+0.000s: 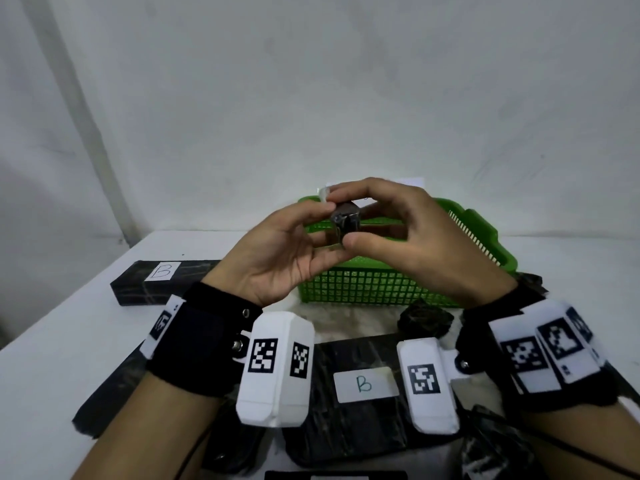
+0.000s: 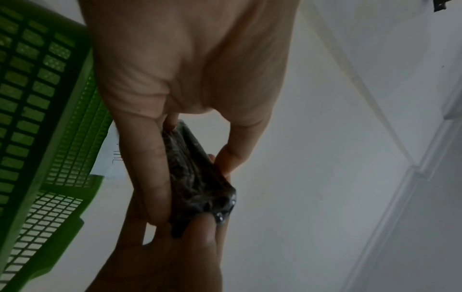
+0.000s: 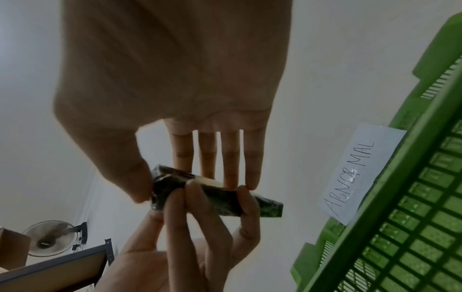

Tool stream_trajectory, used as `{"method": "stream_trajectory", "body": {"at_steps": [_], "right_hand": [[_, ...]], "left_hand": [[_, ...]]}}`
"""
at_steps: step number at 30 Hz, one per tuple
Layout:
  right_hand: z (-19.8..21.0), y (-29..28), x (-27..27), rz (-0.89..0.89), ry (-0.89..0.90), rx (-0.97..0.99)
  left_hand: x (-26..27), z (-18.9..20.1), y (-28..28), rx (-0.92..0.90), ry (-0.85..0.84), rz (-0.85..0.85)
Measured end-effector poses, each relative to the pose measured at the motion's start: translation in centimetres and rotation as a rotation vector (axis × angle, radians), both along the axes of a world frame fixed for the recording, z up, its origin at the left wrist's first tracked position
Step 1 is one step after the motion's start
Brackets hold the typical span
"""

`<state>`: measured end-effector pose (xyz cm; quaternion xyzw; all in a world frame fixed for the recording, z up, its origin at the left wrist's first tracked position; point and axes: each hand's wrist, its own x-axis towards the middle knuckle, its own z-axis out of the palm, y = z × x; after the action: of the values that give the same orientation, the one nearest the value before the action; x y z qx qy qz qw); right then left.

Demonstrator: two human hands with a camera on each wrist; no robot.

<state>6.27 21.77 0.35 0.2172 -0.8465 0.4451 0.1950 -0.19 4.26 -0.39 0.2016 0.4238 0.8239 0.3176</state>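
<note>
A small dark marbled block in glossy clear wrap is held up between both hands, above the green mesh basket. My left hand, palm up, pinches it from the left with fingertips and thumb. My right hand arches over it, thumb under and fingers on top. In the left wrist view the block sits between the left hand's finger and thumb, with right-hand fingers touching its far end. In the right wrist view the block lies across both hands' fingertips.
A paper label reading ABNORMAL hangs on the basket. Dark slabs marked B lie on the white table at left and front. A dark chunk sits before the basket. A white wall rises close behind.
</note>
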Motion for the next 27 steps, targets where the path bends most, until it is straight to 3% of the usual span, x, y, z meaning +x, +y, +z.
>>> {"method": "stream_trajectory", "body": {"at_steps": [9,18,22,27], "right_hand": [[-1.1,-1.4,-0.8,-0.137,0.062,-0.138],[0.6,0.3,0.5,-0.105,0.017,0.053],[1.0,1.4,0.2,-0.167,-0.067,-0.224],[0.0,1.9,-1.3,-0.217,-0.152,-0.283]], "left_hand": [[0.1,-0.2,0.2,-0.13,0.037,0.102],[0.7,0.7,0.0,-0.162,0.132,0.135],[1.1,0.4,0.2,-0.325,0.362,0.16],[1.3,-0.2,0.7,-0.501,0.555,0.118]]}}
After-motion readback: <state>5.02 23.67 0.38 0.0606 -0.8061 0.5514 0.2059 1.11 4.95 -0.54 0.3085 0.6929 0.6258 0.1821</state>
